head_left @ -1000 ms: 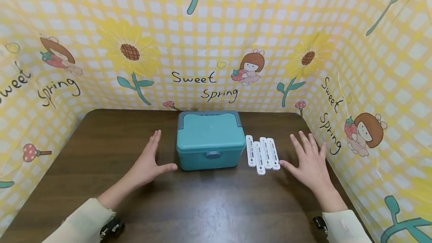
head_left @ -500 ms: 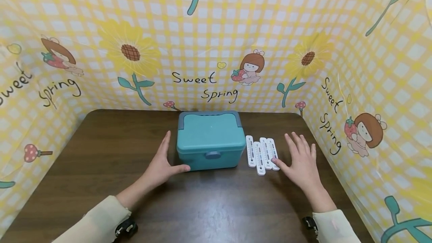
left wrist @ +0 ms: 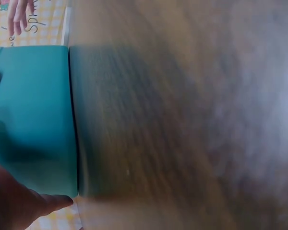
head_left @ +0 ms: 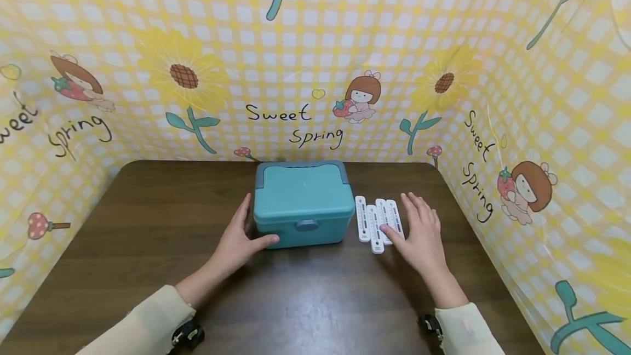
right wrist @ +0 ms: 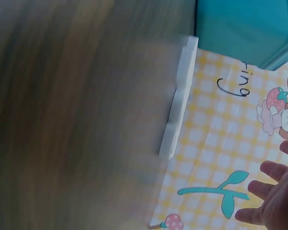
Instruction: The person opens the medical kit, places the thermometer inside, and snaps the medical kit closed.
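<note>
A teal lidded box with a blue-grey handle and front latch stands closed on the dark wooden table. My left hand is at its left side, fingers straight and thumb by the front left corner; whether it touches cannot be told. To the right of the box lie several flat white sticks with printed scales, like thermometers. Above their right end hovers my right hand, fingers spread and holding nothing. Its thumb covers part of the sticks in the head view. The right wrist view shows the sticks edge-on.
A yellow checked cloth with flowers and cartoon figures hangs behind the table and along both sides. The box stands near the table's back edge. Black bands sit at both wrists.
My left hand has moved right, up to the box's left side. My right hand has moved left, from beside the white sticks to over them. The box and the sticks stay in place.
</note>
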A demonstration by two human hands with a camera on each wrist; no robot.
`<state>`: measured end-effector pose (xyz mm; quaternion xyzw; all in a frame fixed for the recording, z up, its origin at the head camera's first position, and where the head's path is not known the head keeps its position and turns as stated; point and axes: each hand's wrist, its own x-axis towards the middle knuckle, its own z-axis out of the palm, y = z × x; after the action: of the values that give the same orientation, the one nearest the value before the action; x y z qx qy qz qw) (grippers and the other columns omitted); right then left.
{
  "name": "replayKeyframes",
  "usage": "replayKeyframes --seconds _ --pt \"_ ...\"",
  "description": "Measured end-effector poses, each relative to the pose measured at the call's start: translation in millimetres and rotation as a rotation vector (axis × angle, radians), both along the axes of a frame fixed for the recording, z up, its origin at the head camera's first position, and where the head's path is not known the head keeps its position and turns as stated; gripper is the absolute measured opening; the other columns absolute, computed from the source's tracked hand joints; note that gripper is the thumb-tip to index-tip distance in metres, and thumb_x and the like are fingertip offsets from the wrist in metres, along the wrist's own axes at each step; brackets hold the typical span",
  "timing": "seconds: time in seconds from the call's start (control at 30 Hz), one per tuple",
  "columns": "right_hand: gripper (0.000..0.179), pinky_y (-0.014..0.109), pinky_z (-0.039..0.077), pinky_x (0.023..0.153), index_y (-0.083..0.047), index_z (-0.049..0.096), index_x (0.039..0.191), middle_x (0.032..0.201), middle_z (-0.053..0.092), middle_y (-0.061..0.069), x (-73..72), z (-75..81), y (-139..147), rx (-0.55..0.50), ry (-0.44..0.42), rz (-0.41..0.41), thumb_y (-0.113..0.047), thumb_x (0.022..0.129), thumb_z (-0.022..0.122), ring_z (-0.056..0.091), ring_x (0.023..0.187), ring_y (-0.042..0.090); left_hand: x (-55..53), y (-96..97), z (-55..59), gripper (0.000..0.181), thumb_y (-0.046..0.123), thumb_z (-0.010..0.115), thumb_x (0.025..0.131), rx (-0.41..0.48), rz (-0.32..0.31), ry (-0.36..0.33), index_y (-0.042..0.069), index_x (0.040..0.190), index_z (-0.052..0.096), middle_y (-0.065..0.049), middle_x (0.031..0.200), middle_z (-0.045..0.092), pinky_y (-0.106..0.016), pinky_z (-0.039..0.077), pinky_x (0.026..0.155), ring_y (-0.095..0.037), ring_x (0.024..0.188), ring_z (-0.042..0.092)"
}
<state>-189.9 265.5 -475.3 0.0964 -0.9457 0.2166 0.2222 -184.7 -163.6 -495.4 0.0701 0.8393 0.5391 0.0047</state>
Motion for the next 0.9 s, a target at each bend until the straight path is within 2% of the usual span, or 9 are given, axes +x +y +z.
replayKeyframes --seconds 0.2,0.6,0.9 --pt "0.09 0.066 0.023 0.118 -0.012 0.043 0.156 0.157 0.042 0.014 2.5 0.2 -18.1 -0.094 0.019 -0.003 -0.051 0.084 0.081 0.037 0.144 0.038 0.7 1.2 -2.9 0.121 0.05 0.086 0.08 0.009 0.024 0.003 0.024 0.166 0.005 -0.01 0.171 0.014 -0.058 0.034 0.119 -0.035 0.156 0.021" --pt "0.082 0.06 0.029 0.116 -0.014 0.048 0.152 0.156 0.045 0.009 6.4 6.8 -54.2 -0.267 -0.004 -0.024 -0.047 0.085 0.082 0.041 0.142 0.033 -5.7 5.0 4.1 0.116 0.05 0.085 0.081 0.033 0.036 0.045 0.024 0.166 0.01 -0.008 0.17 0.019 -0.056 0.036 0.119 -0.032 0.155 0.025" --pt "0.08 0.06 0.032 0.115 -0.015 0.05 0.15 0.152 0.048 0.007 14.2 7.1 -80.7 -0.339 -0.003 -0.037 -0.05 0.086 0.08 0.042 0.141 0.033 -0.2 5.6 2.9 0.114 0.049 0.084 0.082 0.041 0.036 0.029 0.022 0.166 0.011 -0.011 0.17 0.02 -0.054 0.036 0.119 -0.032 0.155 0.024"
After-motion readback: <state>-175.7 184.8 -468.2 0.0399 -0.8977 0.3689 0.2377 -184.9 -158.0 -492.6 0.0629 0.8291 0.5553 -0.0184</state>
